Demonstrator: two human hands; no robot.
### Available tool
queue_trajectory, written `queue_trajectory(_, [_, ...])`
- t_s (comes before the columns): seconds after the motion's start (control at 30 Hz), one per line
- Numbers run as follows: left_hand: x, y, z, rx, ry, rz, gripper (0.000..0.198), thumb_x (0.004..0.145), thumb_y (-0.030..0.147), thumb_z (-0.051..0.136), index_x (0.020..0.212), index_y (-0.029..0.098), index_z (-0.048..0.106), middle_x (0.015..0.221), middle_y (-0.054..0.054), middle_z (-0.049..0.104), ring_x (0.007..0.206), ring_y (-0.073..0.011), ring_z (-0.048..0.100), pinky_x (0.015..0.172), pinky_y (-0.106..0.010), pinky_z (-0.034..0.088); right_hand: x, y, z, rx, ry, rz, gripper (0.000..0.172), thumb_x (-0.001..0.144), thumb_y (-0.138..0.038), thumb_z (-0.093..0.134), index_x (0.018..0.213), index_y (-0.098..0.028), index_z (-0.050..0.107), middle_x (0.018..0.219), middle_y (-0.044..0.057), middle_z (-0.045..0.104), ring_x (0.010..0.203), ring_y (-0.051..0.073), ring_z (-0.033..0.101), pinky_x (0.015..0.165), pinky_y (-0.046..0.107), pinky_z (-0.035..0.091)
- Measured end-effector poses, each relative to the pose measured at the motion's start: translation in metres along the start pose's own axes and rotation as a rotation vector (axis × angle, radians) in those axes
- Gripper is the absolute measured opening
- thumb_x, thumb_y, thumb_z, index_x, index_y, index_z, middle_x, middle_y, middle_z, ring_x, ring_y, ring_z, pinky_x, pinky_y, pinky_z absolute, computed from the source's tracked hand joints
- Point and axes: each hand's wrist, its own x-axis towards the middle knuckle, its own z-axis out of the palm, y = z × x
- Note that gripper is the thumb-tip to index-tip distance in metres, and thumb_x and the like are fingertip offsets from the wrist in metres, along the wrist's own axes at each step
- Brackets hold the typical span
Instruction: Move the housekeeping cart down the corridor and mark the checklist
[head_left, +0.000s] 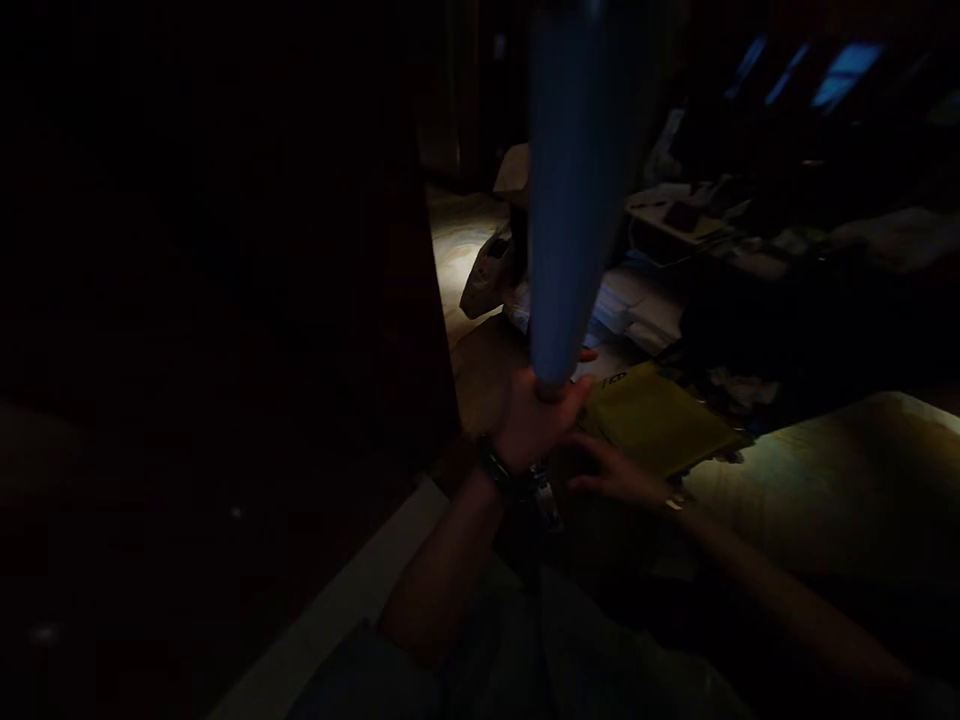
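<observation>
Dark room, left hand gripping blue roll

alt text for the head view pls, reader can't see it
In a dark room, the left hand grips the bottom end of a long pale blue rolled tube held upright. The right hand rests open beside a flat olive-yellow folder.
</observation>
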Motion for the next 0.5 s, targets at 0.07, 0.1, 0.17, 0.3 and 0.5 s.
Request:
queue_trajectory(0.07, [0.038, 0.042, -0.001, -0.068, -0.08, 0.136, 0.034, 0.086, 0.032, 0.061, 0.114, 0.013, 0.065, 0.05, 0.008, 0.036, 0.044, -0.0066, 0.035, 0.046, -0.02, 0.031, 0.022, 0.018, 0.026, 0.008, -0.005, 0.109, 0.065, 0.063, -0.029, 0.083, 0.121, -0.016, 0.057, 0.117, 0.011, 0.066, 0.109, 0.026, 0.061, 0.095, 0.041, 0.05])
queue_trajectory(0.1, [0.055, 0.057, 0.002, -0.09, -0.109, 0.198, 0.034, 0.087, 0.034, 0.061, 0.114, 0.014, 0.064, 0.051, 0.008, 0.038, 0.044, -0.0067, 0.038, 0.047, -0.02, 0.034, 0.034, 0.026, 0.036, 0.004, 0.049, 0.163, 0.054, 0.067, -0.029, 0.079, 0.115, -0.016, 0.057, 0.109, 0.009, 0.068, 0.101, 0.024, 0.063, 0.089, 0.038, 0.051])
queue_trajectory(0.17, [0.087, 0.075, 0.01, -0.114, -0.151, 0.307, 0.038, 0.087, 0.038, 0.062, 0.118, 0.016, 0.06, 0.057, 0.006, 0.046, 0.049, -0.0075, 0.047, 0.051, -0.021, 0.043, 0.058, 0.038, 0.041, -0.022, 0.177, 0.214, 0.028, 0.074, -0.029, 0.073, 0.093, -0.017, 0.058, 0.088, 0.003, 0.066, 0.082, 0.019, 0.061, 0.075, 0.031, 0.048])
queue_trajectory(0.3, [0.146, 0.072, 0.008, -0.11, -0.158, 0.51, 0.057, 0.081, 0.044, 0.07, 0.13, 0.02, 0.053, 0.094, -0.003, 0.063, 0.083, -0.0141, 0.064, 0.075, -0.028, 0.056, 0.069, 0.052, -0.001, 0.015, 0.423, 0.241, 0.032, 0.075, -0.042, 0.068, 0.068, -0.017, 0.05, 0.066, -0.002, 0.052, 0.062, 0.012, 0.047, 0.058, 0.026, 0.037])
queue_trajectory(0.5, [0.251, 0.004, -0.049, 0.066, -0.065, 0.234, 0.048, 0.078, 0.054, 0.069, 0.114, 0.021, 0.065, 0.108, -0.007, 0.067, 0.095, -0.0229, 0.065, 0.093, -0.044, 0.051, 0.004, 0.029, -0.109, 0.17, 1.1, 0.447, 0.052, 0.058, -0.065, 0.071, 0.063, -0.02, 0.046, 0.053, -0.002, 0.051, 0.052, 0.013, 0.048, 0.052, 0.028, 0.042])
